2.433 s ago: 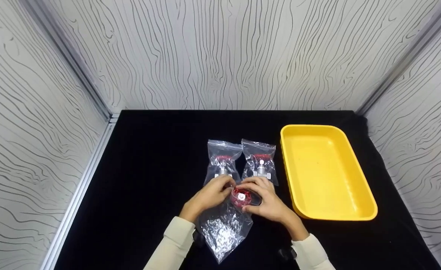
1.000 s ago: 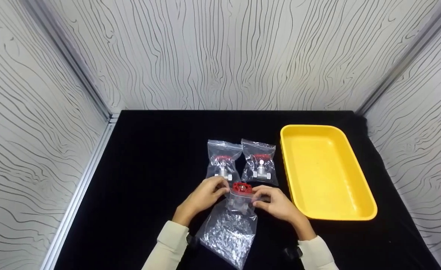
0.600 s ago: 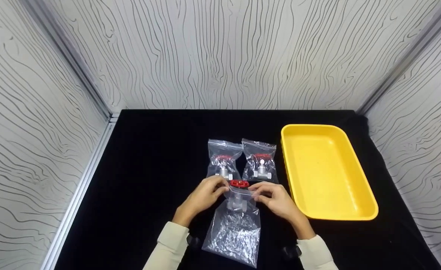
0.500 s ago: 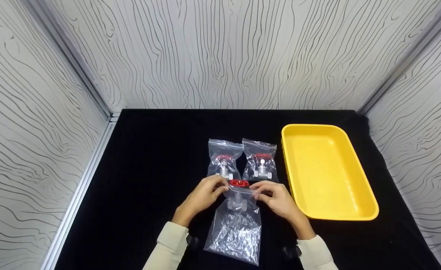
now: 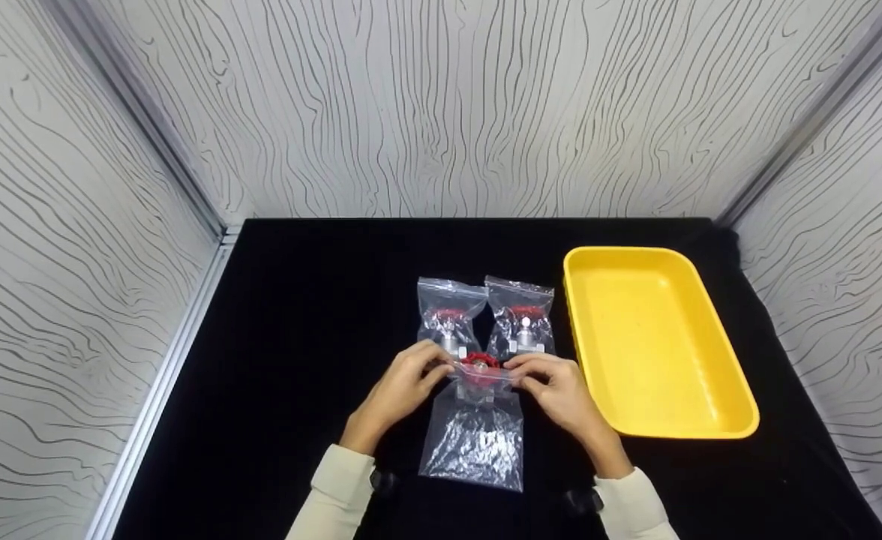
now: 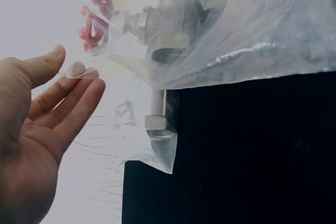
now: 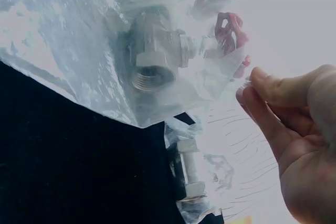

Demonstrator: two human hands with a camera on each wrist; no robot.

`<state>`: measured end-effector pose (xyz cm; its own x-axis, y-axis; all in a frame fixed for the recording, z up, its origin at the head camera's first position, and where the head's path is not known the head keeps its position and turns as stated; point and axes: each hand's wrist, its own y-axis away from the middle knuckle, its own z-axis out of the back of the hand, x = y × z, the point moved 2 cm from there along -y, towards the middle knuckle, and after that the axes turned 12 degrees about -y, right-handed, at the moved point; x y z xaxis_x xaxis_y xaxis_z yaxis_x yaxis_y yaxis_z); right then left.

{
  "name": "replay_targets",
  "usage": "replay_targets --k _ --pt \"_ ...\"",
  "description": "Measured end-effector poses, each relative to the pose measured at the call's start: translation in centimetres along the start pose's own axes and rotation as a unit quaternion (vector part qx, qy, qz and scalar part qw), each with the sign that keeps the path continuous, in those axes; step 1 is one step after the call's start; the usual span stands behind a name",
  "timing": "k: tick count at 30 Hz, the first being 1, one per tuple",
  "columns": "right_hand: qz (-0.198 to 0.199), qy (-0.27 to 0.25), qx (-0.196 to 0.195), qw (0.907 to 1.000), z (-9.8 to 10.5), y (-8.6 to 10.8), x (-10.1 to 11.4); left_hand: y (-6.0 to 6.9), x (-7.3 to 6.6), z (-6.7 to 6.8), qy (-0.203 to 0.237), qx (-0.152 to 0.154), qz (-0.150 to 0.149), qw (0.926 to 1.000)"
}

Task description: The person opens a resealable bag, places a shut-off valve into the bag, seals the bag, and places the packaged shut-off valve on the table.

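Note:
A clear zip bag (image 5: 472, 450) hangs between my hands, holding a metal valve (image 7: 152, 51) with a red handwheel (image 5: 480, 367). In the head view the bag's top edge crosses in front of the handwheel. My left hand (image 5: 396, 386) pinches the left end of that edge between thumb and fingers. At the other end, my right hand (image 5: 561, 394) pinches the plastic the same way. Both wrist views show the valve's threaded port through the film; the left wrist view has my left hand (image 6: 42, 124) at the bag's rim. Whether the seal is pressed together cannot be told.
Just beyond my hands lie two bagged valves with red handwheels, one left (image 5: 450, 300) and one right (image 5: 522, 300). A yellow tray (image 5: 643, 337) stands to the right on the black cloth (image 5: 313, 315). Patterned panels (image 5: 441, 112) enclose the back and sides.
Earlier my right hand was around the red handwheel; now both hands pinch the bag's top edge. The valve has gone lower into the bag, and the bag's bottom has moved away from me.

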<state>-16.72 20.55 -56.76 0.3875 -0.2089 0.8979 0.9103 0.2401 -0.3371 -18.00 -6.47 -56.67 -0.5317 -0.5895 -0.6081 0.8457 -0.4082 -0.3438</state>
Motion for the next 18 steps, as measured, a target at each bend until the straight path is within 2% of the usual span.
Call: replay_targets --k 7,10,18 --pt "0.028 0.021 -0.025 0.9991 0.0 -0.2 0.6 0.1 -0.4 0.3 -0.002 -0.041 -0.044 0.9982" --pt "0.037 0.018 -0.037 0.9985 0.1 -0.3 0.8 0.1 -0.6 0.6 0.004 -0.05 -0.056 0.9972" --pt "0.038 0.008 -0.044 0.9983 0.5 -0.4 1.1 0.3 -0.5 1.0 0.022 -0.041 -0.044 0.9979"
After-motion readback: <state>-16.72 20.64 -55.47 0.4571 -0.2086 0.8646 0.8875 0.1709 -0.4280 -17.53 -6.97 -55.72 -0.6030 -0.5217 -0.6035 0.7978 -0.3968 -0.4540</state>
